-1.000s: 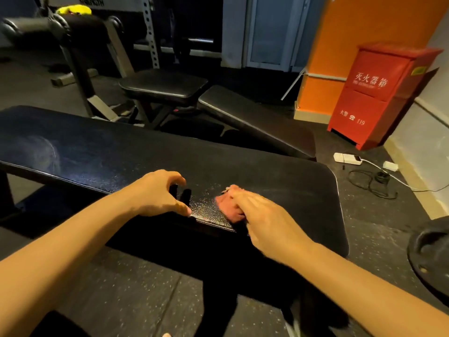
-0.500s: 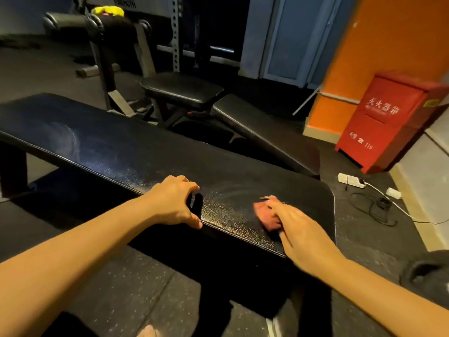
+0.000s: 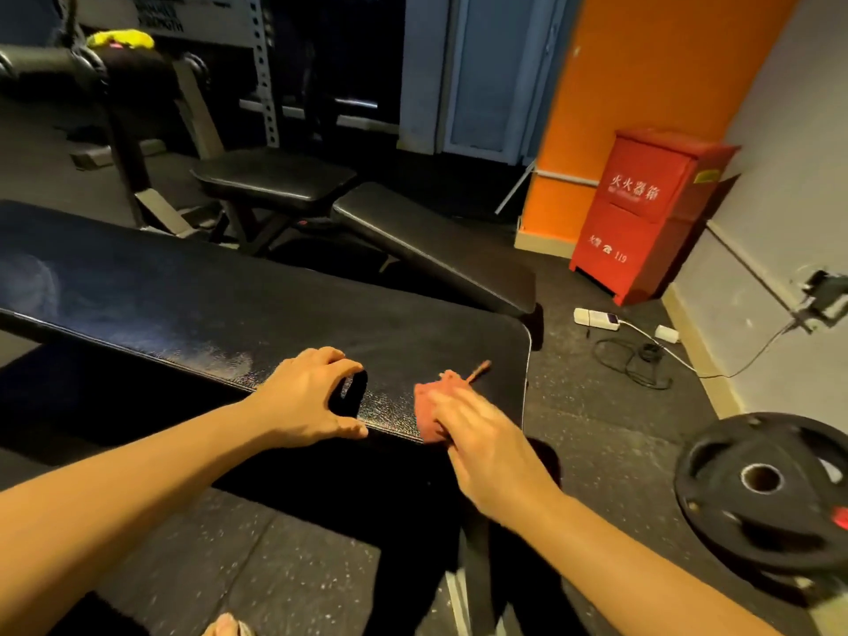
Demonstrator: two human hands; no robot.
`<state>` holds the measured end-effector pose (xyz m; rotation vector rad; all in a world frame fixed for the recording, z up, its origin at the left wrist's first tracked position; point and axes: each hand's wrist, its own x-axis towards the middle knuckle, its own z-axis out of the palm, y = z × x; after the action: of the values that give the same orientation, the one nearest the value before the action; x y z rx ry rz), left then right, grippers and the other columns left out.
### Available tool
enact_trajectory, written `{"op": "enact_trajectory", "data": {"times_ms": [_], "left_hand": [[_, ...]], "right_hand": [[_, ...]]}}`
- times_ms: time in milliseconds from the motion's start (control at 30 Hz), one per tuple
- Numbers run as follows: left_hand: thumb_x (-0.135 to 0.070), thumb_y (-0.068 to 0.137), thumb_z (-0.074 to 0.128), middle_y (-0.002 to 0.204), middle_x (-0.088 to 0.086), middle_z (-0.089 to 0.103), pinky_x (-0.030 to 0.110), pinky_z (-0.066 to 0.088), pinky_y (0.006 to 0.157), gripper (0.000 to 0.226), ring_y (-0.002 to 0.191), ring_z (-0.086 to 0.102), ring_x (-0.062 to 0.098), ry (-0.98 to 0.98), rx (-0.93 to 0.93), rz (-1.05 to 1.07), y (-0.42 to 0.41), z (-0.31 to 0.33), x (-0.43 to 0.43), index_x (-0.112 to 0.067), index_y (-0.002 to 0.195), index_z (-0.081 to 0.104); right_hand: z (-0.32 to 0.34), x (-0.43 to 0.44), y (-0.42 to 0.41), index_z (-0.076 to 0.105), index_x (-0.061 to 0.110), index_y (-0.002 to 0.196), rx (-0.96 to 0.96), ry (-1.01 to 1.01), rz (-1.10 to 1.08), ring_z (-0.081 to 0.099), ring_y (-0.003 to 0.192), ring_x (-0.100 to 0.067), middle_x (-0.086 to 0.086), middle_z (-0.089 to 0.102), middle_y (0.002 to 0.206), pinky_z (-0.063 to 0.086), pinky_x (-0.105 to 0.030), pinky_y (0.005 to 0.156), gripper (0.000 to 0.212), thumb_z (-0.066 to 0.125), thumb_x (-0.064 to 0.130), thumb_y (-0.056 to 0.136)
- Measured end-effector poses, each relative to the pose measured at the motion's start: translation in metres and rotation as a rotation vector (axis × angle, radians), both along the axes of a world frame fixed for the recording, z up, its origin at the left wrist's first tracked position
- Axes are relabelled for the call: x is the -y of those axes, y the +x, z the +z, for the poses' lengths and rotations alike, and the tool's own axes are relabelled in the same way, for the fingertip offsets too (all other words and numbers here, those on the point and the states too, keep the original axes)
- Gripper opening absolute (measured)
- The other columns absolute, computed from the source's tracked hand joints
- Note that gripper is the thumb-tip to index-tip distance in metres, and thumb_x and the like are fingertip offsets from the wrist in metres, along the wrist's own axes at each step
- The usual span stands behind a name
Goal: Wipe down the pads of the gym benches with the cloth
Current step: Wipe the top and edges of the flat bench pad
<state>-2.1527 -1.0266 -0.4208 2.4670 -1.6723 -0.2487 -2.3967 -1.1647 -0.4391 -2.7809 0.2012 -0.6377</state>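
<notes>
just one cam, head-worn, wide-angle | looks forward and down | close over the near right end of the table (image 3: 229, 305)

The cloth (image 3: 431, 408) lies at the near bench pad's (image 3: 206, 309) right end under the right hand (image 3: 484, 447), the left hand (image 3: 306, 399) just left. Behind stands a second bench (image 3: 367, 208); right, a weight plate (image 3: 761, 498).
</notes>
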Motion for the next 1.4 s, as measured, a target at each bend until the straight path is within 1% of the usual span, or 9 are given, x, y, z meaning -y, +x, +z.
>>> {"op": "enact_trajectory", "data": {"times_ms": [167, 400, 533, 667, 800, 900, 967, 1200, 1400], "left_hand": [[-0.082, 0.07, 0.07, 0.153, -0.007, 0.041, 0.041, 0.037, 0.116, 0.102, 0.14, 0.037, 0.016, -0.013, -0.094, -0.134, -0.032, 0.013, 0.038, -0.028, 0.152, 0.042], [-0.079, 0.072, 0.07, 0.155, -0.01, 0.037, 0.036, 0.029, 0.119, 0.097, 0.143, 0.031, 0.012, -0.037, -0.13, -0.345, -0.087, 0.007, 0.104, -0.032, 0.152, 0.041], [-0.085, 0.068, 0.068, 0.161, -0.01, 0.027, 0.039, 0.022, 0.12, 0.105, 0.147, 0.02, 0.011, 0.013, -0.146, -0.369, -0.093, 0.001, 0.121, -0.037, 0.155, 0.034], [-0.091, 0.066, 0.062, 0.163, -0.013, 0.026, 0.042, 0.022, 0.124, 0.109, 0.149, 0.02, 0.01, 0.001, -0.141, -0.345, -0.088, 0.002, 0.123, -0.036, 0.156, 0.034], [-0.091, 0.067, 0.062, 0.164, -0.016, 0.024, 0.042, 0.021, 0.125, 0.108, 0.151, 0.017, 0.007, 0.034, -0.148, -0.325, -0.085, 0.003, 0.121, -0.037, 0.156, 0.034], [-0.087, 0.069, 0.064, 0.164, -0.017, 0.021, 0.039, 0.018, 0.125, 0.106, 0.152, 0.015, 0.006, 0.034, -0.16, -0.313, -0.087, 0.004, 0.118, -0.038, 0.157, 0.032], [-0.087, 0.07, 0.064, 0.165, -0.017, 0.02, 0.035, 0.015, 0.123, 0.105, 0.151, 0.014, 0.006, 0.016, -0.154, -0.304, -0.091, 0.005, 0.117, -0.039, 0.157, 0.031], [-0.09, 0.067, 0.063, 0.165, -0.016, 0.022, 0.034, 0.013, 0.126, 0.111, 0.153, 0.013, 0.005, 0.069, -0.069, -0.308, -0.094, 0.011, 0.122, -0.036, 0.158, 0.031], [-0.085, 0.063, 0.072, 0.165, -0.017, 0.021, 0.035, 0.015, 0.125, 0.116, 0.152, 0.013, 0.005, 0.154, -0.102, -0.236, -0.101, 0.02, 0.13, -0.035, 0.159, 0.029]], "right_hand": [[-0.004, 0.034, -0.049, 0.061, 0.014, 0.126, 0.03, 0.1, -0.238, 0.062, 0.112, -0.025, -0.002, 0.067, 0.12, 0.051, -0.038, 0.093, 0.048, 0.065, -0.005, 0.082], [-0.005, 0.037, -0.107, 0.056, 0.038, 0.098, 0.079, 0.348, -0.511, 0.056, 0.083, -0.009, 0.012, 0.059, 0.085, 0.044, -0.023, 0.071, 0.016, 0.054, 0.051, 0.088], [-0.021, 0.058, -0.135, 0.06, 0.021, 0.082, 0.045, 0.623, -0.674, 0.056, 0.072, -0.019, -0.004, 0.058, 0.074, 0.045, -0.029, 0.066, 0.013, 0.071, 0.026, 0.086], [-0.041, 0.05, -0.108, 0.068, 0.012, 0.089, -0.226, 0.904, -0.446, 0.063, 0.079, -0.027, -0.015, 0.066, 0.087, 0.05, -0.043, 0.077, 0.009, 0.073, 0.019, 0.085], [-0.044, 0.071, -0.072, 0.07, 0.021, 0.103, 0.019, 0.979, -0.525, 0.068, 0.089, -0.007, 0.004, 0.072, 0.095, 0.05, -0.019, 0.076, 0.015, 0.072, 0.017, 0.089], [-0.036, 0.097, -0.047, 0.067, 0.02, 0.105, 0.147, 1.045, -0.654, 0.069, 0.092, -0.014, 0.002, 0.072, 0.098, 0.057, -0.031, 0.083, 0.014, 0.07, 0.016, 0.092], [-0.035, 0.101, -0.04, 0.065, 0.022, 0.103, 0.192, 1.02, -0.645, 0.07, 0.091, -0.016, 0.003, 0.071, 0.095, 0.058, -0.042, 0.086, 0.01, 0.068, 0.017, 0.095], [-0.058, 0.07, -0.074, 0.061, 0.041, 0.095, -0.011, 0.749, -0.384, 0.065, 0.091, 0.006, 0.029, 0.068, 0.094, 0.045, -0.011, 0.07, 0.01, 0.055, 0.042, 0.087], [-0.052, 0.099, -0.046, 0.059, 0.03, 0.089, 0.116, 0.762, -0.457, 0.067, 0.076, -0.01, 0.01, 0.068, 0.077, 0.056, -0.043, 0.073, 0.009, 0.057, 0.035, 0.097]]}}
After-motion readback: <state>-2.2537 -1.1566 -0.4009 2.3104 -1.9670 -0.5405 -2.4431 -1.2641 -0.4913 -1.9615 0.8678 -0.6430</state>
